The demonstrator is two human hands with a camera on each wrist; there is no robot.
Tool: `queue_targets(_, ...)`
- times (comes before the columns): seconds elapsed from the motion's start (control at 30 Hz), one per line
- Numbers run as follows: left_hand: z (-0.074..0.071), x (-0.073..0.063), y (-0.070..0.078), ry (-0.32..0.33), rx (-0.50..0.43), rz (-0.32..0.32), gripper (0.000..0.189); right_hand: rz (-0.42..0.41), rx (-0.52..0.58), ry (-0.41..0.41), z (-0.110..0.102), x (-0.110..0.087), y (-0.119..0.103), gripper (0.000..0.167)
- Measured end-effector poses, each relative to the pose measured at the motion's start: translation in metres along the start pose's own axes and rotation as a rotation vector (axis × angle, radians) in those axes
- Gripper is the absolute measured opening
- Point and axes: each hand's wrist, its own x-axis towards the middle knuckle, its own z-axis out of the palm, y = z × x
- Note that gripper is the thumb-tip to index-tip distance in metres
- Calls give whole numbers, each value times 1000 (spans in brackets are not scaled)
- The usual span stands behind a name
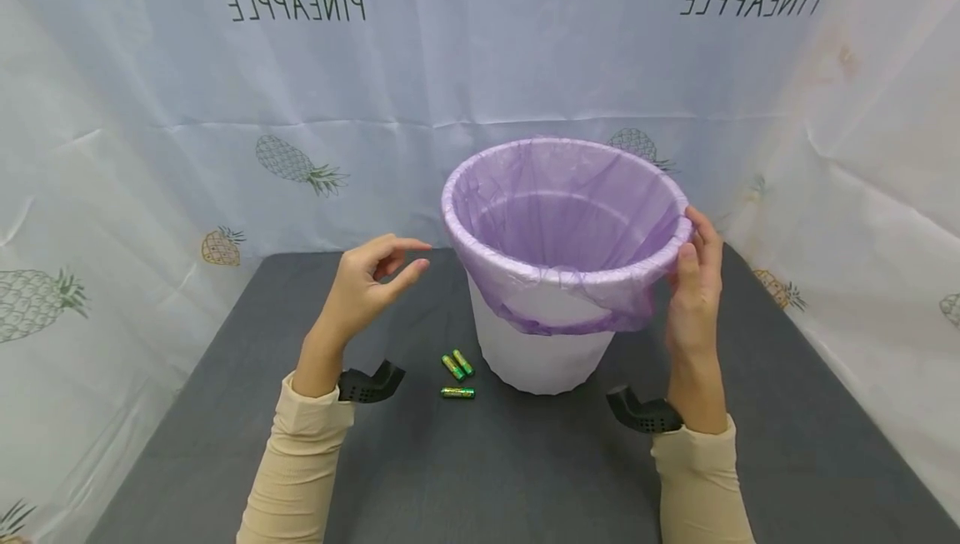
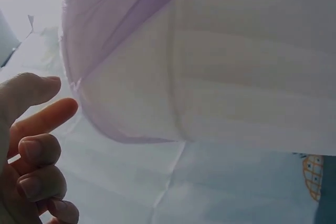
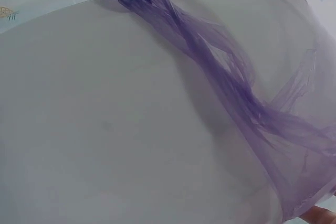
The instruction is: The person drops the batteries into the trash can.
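A white trash can (image 1: 544, 352) stands upright on the dark cloth, lined with a sheer purple bin liner (image 1: 570, 227) folded over its rim. My right hand (image 1: 693, 298) holds the liner at the right of the rim, thumb and fingers on its edge. At the bottom right of the right wrist view, a finger (image 3: 319, 215) shows beside the liner. My left hand (image 1: 367, 281) hovers left of the can, thumb and index finger apart, the others bent, nothing between them. In the left wrist view, its fingertips (image 2: 65, 108) are right by the rim. The can's far side is hidden.
Several green-and-gold batteries (image 1: 458, 392) lie on the dark tablecloth (image 1: 420, 477), left of the can's base. A pale curtain (image 1: 420, 69) with pineapple prints hangs behind and at both sides. Below each hand, a black camera mount (image 1: 367, 384) is worn on the wrist.
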Motion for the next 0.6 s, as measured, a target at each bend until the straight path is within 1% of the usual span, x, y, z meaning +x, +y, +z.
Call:
queue_targets(0.2,7,-21,-12,-59,-21,4,23,-7,4,-9,1,1,0,38)
queue_targets(0.4,14,-41,-24,-91,-40,-11,25,-9,5,-3,0,0,0,38)
queue_targets(0.5,18,-50,-29,-110,-51,-27,24,-9,6,2,1,0,-1,39)
queue_targets(0.6,20,-57,-33,-135,-61,-67,23,-11,-2,1,1,0,0,39)
